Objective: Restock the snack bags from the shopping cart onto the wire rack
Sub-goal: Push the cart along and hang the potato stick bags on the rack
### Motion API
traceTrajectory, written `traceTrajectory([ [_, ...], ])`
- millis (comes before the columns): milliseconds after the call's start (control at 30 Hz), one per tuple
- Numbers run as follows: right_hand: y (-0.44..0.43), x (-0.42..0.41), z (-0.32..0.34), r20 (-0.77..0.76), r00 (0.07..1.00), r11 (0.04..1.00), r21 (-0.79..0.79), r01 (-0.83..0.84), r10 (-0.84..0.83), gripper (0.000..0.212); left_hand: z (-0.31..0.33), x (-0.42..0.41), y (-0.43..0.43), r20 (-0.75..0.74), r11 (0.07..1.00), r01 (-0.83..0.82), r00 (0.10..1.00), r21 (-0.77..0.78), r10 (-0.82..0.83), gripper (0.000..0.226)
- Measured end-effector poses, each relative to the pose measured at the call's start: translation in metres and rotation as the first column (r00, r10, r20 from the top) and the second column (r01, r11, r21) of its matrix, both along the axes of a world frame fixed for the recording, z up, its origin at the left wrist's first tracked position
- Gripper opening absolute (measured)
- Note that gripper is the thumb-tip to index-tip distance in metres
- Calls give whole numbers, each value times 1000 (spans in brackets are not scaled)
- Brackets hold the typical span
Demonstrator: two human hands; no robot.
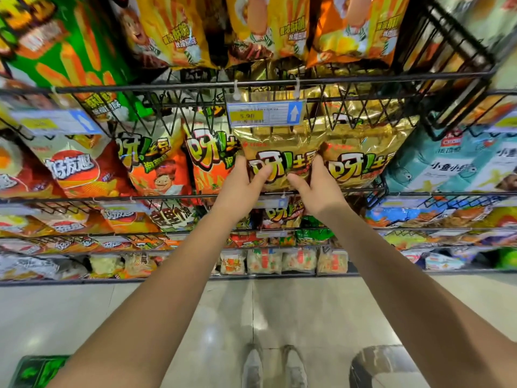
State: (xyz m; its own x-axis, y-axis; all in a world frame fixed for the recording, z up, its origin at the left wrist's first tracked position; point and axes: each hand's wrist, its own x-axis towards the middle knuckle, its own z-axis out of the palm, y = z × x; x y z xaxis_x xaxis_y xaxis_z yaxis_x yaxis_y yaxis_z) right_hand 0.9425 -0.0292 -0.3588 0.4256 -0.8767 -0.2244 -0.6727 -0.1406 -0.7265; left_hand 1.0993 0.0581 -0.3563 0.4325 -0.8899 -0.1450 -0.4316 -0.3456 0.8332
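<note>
Left hand [240, 187] and right hand [319, 186] grip the gold snack bag [279, 148] by its lower edge at frame centre on the wire rack [179, 87]; advise seating it upright behind the front rail [359, 189], label outward.

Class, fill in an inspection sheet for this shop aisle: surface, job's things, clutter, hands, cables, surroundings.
Surface: black wire rack, tiers full of snack bags.
Job's things: gold snack bag, under the price tag, beside a second gold bag.
Clutter: nothing seen.
Hands: left hand and right hand grip the gold snack bag's sides.
Cables: nothing seen.
Surroundings: pale floor, shoes, green crate lower left, grey rim lower right, perhaps the cart.
</note>
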Motion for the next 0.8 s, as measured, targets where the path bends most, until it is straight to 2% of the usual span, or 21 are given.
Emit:
traceTrajectory([
  [167,-14,6,-8,-88,995,999,22,-42,44,74,-4,7,-8,36,993,28,999,116,-33,44],
  [267,-20,6,-7,-142,986,996,31,-79,83,72,0,8,-12,89,985,48,994,169,-64,57],
  [433,-25,5,-8,-204,971,991,85,-107,122,82,0,9,-15,152,967,50,984,249,-90,46],
  [533,-25,5,-7,-210,969,989,97,-108,126,83,4,6,-14,147,965,57,984,254,-97,53],
  [600,-23,4,-7,-189,976,992,79,-95,108,77,8,4,-12,140,968,59,986,242,-95,61],
  [733,-12,-6,-4,-131,987,996,16,-90,91,51,13,-1,-2,180,970,41,980,240,-86,76],
  [800,-4,-16,0,-106,988,993,-25,-115,111,51,18,-5,4,185,974,43,979,222,-85,68],
])
